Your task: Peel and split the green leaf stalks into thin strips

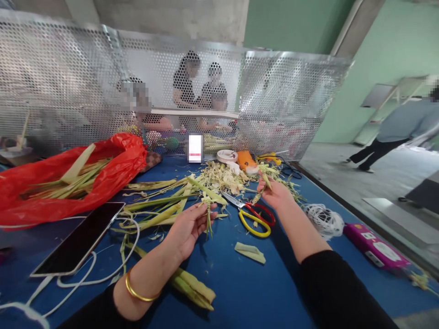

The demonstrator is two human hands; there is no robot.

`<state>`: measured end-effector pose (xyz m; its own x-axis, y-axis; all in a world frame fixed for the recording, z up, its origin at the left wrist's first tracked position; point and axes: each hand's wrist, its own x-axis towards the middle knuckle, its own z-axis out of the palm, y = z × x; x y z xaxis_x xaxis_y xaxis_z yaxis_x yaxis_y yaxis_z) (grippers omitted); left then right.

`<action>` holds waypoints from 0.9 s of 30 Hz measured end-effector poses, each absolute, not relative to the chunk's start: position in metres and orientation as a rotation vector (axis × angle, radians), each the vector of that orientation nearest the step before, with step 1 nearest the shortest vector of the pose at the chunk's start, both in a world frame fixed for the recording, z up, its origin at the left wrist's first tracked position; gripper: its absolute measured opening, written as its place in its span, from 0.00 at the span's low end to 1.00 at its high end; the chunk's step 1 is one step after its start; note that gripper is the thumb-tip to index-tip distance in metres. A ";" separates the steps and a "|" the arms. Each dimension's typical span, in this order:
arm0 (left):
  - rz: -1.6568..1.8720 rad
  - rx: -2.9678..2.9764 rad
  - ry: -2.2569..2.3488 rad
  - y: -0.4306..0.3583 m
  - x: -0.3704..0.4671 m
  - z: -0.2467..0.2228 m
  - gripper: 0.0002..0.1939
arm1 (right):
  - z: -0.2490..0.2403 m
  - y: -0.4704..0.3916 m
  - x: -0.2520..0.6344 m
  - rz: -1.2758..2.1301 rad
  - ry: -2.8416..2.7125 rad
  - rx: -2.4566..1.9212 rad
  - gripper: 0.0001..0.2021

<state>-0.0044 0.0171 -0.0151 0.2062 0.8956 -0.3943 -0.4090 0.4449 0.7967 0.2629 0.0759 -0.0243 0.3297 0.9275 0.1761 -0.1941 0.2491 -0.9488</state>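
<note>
Head view: left hand (187,230) pinches husk strips (209,220); right hand (277,194), part-hidden husk piece (267,182).

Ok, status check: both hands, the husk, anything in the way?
Left hand pinching green husk strips. Right hand holding a husk piece. Scissors between them on the table.
</note>
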 end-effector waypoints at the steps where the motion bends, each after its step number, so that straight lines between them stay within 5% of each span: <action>1: 0.985 0.611 0.974 0.017 -0.004 -0.016 0.04 | -0.027 0.079 0.268 0.885 -0.916 -1.062 0.08; 6: 0.970 0.633 0.970 0.018 -0.004 -0.018 0.04 | -0.040 0.082 0.277 0.556 -0.909 -1.340 0.02; 11: 0.996 0.637 1.000 0.017 -0.003 -0.015 0.05 | -0.025 0.062 0.254 0.196 -1.002 -1.520 0.14; 13: 1.010 0.640 1.003 0.018 -0.004 -0.014 0.05 | -0.016 0.049 0.231 0.136 -1.219 -1.570 0.12; 15: 1.041 0.644 0.996 0.018 -0.004 -0.014 0.05 | -0.010 0.035 0.202 0.204 -1.425 -1.554 0.04; 19: 1.127 0.677 0.907 0.018 -0.006 -0.016 0.03 | -0.014 0.007 0.149 0.521 -1.767 -1.440 0.06; 27: 1.056 0.633 0.918 0.017 -0.006 -0.015 0.08 | -0.021 -0.003 0.129 0.926 -1.554 -1.289 0.07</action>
